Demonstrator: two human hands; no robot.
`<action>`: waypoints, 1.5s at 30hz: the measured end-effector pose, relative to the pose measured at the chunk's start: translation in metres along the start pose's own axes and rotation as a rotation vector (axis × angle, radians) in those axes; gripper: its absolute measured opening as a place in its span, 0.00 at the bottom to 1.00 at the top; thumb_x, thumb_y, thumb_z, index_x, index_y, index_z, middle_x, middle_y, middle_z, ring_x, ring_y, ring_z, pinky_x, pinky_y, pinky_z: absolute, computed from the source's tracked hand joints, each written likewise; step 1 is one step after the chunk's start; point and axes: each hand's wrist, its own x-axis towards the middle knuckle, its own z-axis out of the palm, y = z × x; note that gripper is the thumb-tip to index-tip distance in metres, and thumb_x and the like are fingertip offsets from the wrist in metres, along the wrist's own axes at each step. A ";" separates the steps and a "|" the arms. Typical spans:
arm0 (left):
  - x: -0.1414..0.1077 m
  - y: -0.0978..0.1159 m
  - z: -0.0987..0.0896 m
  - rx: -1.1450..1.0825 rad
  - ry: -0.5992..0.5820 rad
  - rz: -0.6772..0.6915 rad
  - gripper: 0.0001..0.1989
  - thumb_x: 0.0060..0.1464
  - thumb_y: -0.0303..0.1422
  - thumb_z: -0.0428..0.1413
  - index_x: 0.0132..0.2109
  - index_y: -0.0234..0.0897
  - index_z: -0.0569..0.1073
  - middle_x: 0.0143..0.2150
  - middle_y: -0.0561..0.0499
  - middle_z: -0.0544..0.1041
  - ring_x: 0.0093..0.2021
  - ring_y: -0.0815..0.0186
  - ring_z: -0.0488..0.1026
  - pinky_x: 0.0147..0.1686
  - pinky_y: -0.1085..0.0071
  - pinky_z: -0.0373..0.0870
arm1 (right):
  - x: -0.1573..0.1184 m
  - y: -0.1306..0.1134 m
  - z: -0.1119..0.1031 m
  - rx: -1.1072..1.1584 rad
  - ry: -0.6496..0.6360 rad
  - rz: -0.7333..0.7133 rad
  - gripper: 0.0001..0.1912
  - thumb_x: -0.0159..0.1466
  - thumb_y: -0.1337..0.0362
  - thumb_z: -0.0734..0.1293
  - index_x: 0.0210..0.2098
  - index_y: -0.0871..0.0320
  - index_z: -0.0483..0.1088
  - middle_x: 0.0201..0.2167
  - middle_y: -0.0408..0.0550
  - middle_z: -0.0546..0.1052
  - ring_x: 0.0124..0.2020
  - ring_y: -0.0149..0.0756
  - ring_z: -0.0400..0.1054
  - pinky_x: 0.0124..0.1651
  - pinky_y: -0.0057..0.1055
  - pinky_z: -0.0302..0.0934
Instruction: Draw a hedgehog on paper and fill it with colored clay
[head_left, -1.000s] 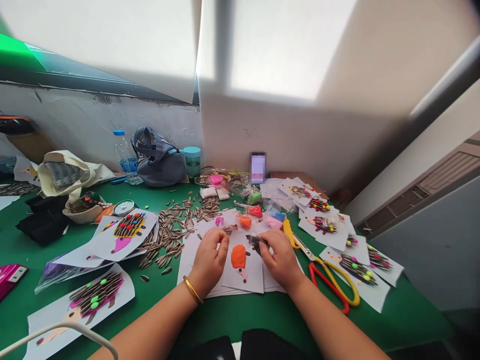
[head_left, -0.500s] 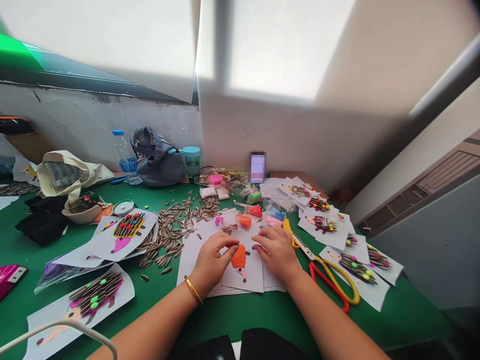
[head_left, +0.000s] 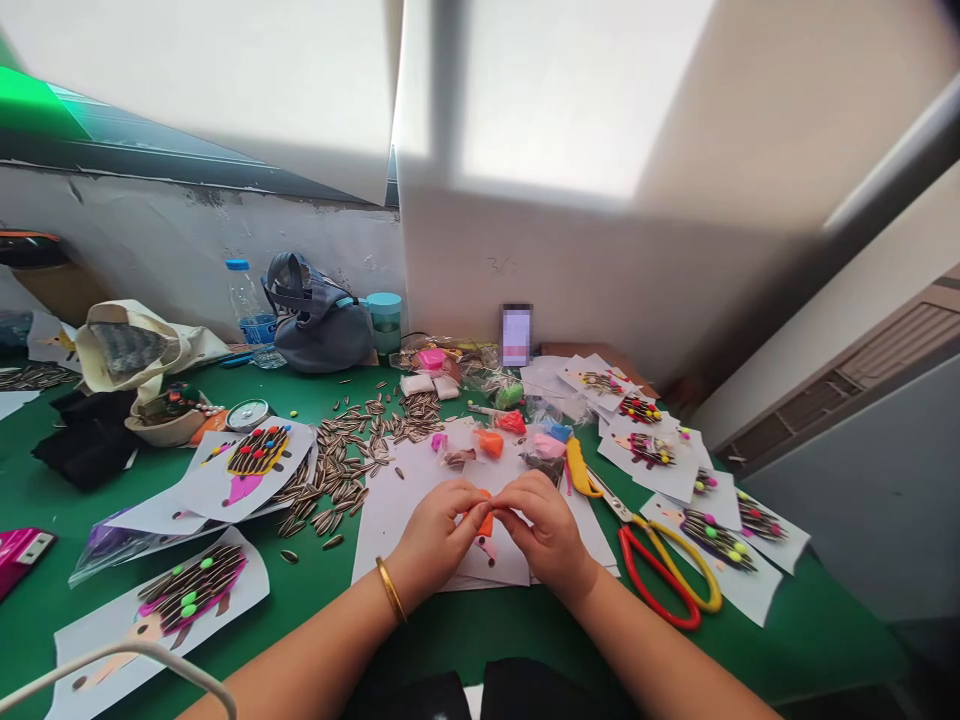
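Over the white paper, my left hand [head_left: 442, 528] and my right hand [head_left: 546, 525] meet fingertip to fingertip, both pinched closed. Whatever sits between the fingertips is too small and covered to make out. Just below them lies a hedgehog picture with an orange clay body [head_left: 484, 522], mostly hidden by my fingers, and a pink clay snout [head_left: 487, 548] with dark dots. A gold bangle [head_left: 391, 590] circles my left wrist. Bagged lumps of orange clay [head_left: 490, 443], red clay [head_left: 512, 421] and brown clay [head_left: 546, 464] rest beyond the hands.
Scissors [head_left: 660, 560] with red and yellow handles lie to the right, beside several finished hedgehog pictures [head_left: 645, 449]. Striped sunflower seeds [head_left: 341, 470] are spread left of the paper. Behind stand a phone [head_left: 516, 335], a cup [head_left: 385, 325], a grey-blue bag [head_left: 322, 330] and a bottle [head_left: 251, 310].
My right hand has moved left from the paper's right side and its spread fingers have closed. The fingertips of both hands now meet above the orange body.
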 end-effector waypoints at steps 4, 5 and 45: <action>0.000 0.003 0.005 -0.066 -0.057 -0.029 0.15 0.65 0.35 0.47 0.36 0.38 0.76 0.36 0.49 0.77 0.40 0.64 0.72 0.43 0.67 0.68 | -0.002 0.000 0.003 -0.028 0.035 0.006 0.09 0.67 0.68 0.65 0.44 0.52 0.75 0.33 0.47 0.74 0.36 0.37 0.66 0.39 0.37 0.63; 0.000 0.004 0.005 -0.093 -0.064 -0.038 0.15 0.65 0.35 0.46 0.36 0.38 0.76 0.36 0.49 0.77 0.40 0.64 0.72 0.44 0.67 0.68 | -0.002 0.001 0.002 -0.049 0.038 0.000 0.10 0.67 0.68 0.65 0.45 0.52 0.75 0.33 0.47 0.74 0.36 0.37 0.66 0.39 0.37 0.63; 0.001 -0.005 0.001 -0.062 0.100 0.015 0.11 0.63 0.35 0.50 0.45 0.41 0.77 0.39 0.48 0.78 0.42 0.63 0.74 0.45 0.64 0.71 | -0.008 0.007 -0.003 -0.098 0.012 -0.016 0.19 0.63 0.74 0.62 0.51 0.52 0.72 0.39 0.49 0.75 0.41 0.41 0.67 0.44 0.42 0.65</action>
